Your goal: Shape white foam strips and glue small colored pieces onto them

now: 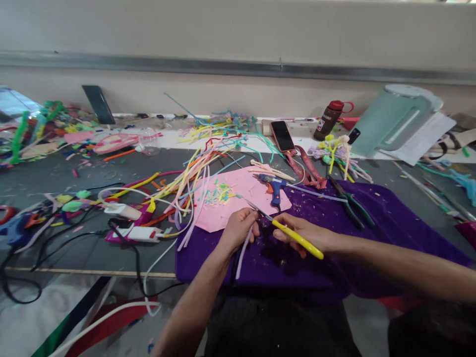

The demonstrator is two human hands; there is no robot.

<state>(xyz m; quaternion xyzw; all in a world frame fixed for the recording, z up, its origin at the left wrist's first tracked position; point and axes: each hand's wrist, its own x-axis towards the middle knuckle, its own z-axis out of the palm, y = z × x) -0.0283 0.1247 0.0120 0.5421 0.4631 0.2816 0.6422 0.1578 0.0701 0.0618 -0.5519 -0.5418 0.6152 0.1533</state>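
Head view: dark clothes [282, 322] are nearest, below the fingers. The left hand [238, 229] has its fingers pinched on a pale purple strip [242, 258], which hangs down below them. The right hand [299, 230] has its fingers curled tight around a yellow-handled tool [303, 240]. Its thin metal end points toward the left fingers. Under both hands is a soft purple cloth [394, 218], dotted with tiny bits. It lies on a dark grey table [92, 253]. Left of the left fingers are white plugs [139, 233] and messy wires. Just past the left fingers is a pink sheet [208, 220] with little cut bits [221, 193] on it. A blue glue gun [275, 188] lies past the right fingers, and dark pliers [353, 206] lie to their right. Farther past the left fingers is a big bunch of bright strips [197, 173]. Way past the right fingers are a phone [283, 136], a brown bottle [327, 121] and a pale green jug [394, 119]. Farthest of all is a plain, pale wall [223, 29] with a long grey rail [223, 65] across it.
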